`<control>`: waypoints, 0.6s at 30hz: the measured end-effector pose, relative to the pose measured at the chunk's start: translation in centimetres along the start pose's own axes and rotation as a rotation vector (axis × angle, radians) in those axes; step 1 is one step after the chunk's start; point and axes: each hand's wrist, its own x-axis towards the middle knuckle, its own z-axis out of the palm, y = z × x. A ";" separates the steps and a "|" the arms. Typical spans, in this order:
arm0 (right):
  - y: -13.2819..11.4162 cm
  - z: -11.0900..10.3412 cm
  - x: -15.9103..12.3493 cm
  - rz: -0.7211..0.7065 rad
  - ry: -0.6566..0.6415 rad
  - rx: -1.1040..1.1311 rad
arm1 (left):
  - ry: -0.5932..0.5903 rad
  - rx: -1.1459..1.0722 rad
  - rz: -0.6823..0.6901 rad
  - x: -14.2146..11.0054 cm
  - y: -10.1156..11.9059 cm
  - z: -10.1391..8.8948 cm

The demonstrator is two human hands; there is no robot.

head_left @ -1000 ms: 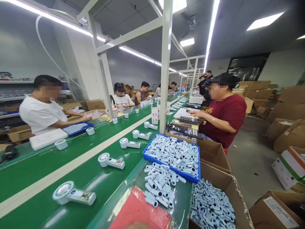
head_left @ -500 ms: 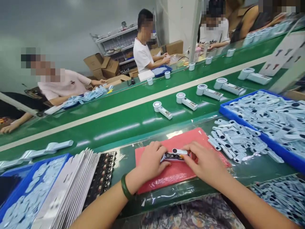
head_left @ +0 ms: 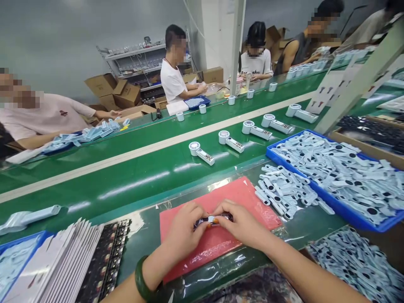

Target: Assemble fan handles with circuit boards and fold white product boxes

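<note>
While both hands pinch it, the small unit (head_left: 211, 219) sits over the red mat (head_left: 252, 202) on the near table (head_left: 143, 235); can't tell if it touches the mat. Left hand (head_left: 186, 223) is closed on the left end, right hand (head_left: 241, 221) on the right, both thumbs on the near side. Fingers hide most of it: pale blue bit in the middle, dark stuff either side.

My read: light, stiff plastic, smooth enough to slip. Dark part could be electronics, so treat as fragile. Best hold is the outer edges near the ends, no hard pressing on the dark areas.

Loose pale covers (head_left: 282, 189), heaped at the mat's right between it and the blue tray (head_left: 360, 221), look thin and very light; take one by its long edges. Round-headed units (head_left: 202, 153) on the green belt (head_left: 151, 168): probably safest by the handle.
</note>
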 end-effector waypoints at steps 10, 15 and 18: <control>0.6 0.6 -2.6 -0.094 -0.142 -0.168 | 0.058 0.223 0.030 -3.5 2.5 1.8; 1.0 1.1 -2.5 -0.140 -0.110 -0.189 | -0.010 0.211 0.005 -2.8 2.8 1.6; 1.8 0.9 -2.8 -0.138 -0.051 -0.122 | -0.056 0.340 0.041 -2.6 2.8 0.9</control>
